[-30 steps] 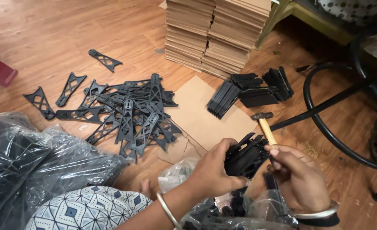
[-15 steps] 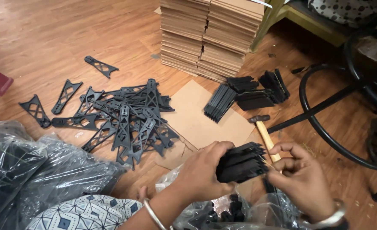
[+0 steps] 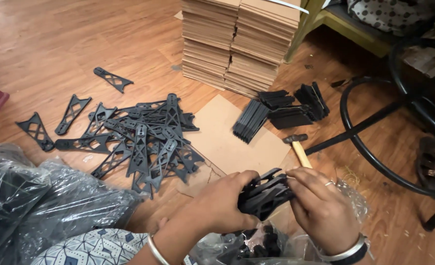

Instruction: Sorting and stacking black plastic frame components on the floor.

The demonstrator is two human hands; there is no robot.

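Observation:
My left hand (image 3: 222, 206) and my right hand (image 3: 320, 206) together grip a stack of flat black plastic pieces (image 3: 265, 192), one hand at each end, just above an open clear plastic bag (image 3: 247, 245) with more black pieces inside. A heap of black lattice-shaped brackets (image 3: 139, 140) lies on the wooden floor to the left. Behind my hands a hammer (image 3: 298, 146) with a wooden handle rests on a sheet of brown cardboard (image 3: 227, 137).
Two tall stacks of cardboard sheets (image 3: 242, 41) stand at the back. Rows of black flat pieces (image 3: 281, 110) lie beside them. A black metal chair base (image 3: 374, 122) curves at the right. A bulging clear plastic bag (image 3: 35, 201) sits at my left knee.
Both hands have squared the black pieces into a tighter stack and lowered it slightly toward me. The view has shifted a little; the floor items stay where they were.

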